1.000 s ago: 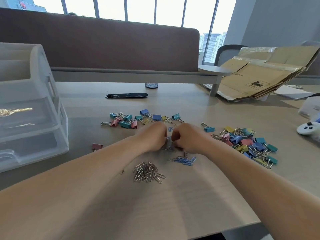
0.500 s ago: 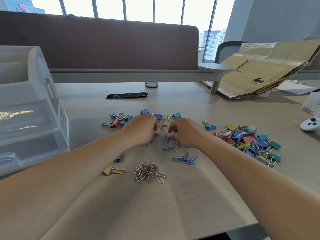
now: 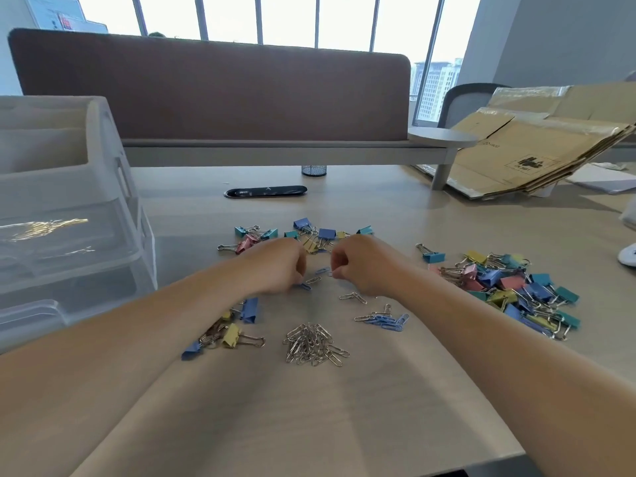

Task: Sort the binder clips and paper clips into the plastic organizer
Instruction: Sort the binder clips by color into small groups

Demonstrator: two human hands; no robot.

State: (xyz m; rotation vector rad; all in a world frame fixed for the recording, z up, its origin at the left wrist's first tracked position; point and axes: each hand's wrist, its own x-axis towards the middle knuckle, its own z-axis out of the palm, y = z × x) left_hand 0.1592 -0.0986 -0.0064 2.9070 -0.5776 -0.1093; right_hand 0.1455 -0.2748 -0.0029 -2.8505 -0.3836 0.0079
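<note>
1. Silver paper clips point(image 3: 313, 344) lie in a tight heap on the tabletop point(image 3: 344, 425), nearer the person than both hands and between the two forearms.
2. Blue paper clips point(image 3: 387, 319) form a small cluster just under the right wrist, on the near side of the right hand point(image 3: 364, 266).
3. Loose paper clips point(image 3: 314, 279) lie scattered in the gap between the hands.
4. The left hand point(image 3: 278, 266) has its fingers curled down, with the tips at one blue clip. I cannot tell whether it grips the clip.
5. The right hand is curled too, thumb against forefinger. Whether anything is pinched there cannot be told.
6. A row of binder clips point(image 3: 327, 233) sits just beyond the knuckles of both hands.
7. A big heap of binder clips point(image 3: 509, 290) lies to the right of the right forearm. A lone blue binder clip point(image 3: 433, 256) lies between that heap and the right hand.
8. A few binder clips point(image 3: 230, 335) lie beside the left forearm, partly hidden by it.
9. The plastic organizer point(image 3: 69, 208), clear and tiered, stands well to the left of the left hand.
10. Flattened cardboard boxes point(image 3: 537, 146) lean far beyond the right hand.
</note>
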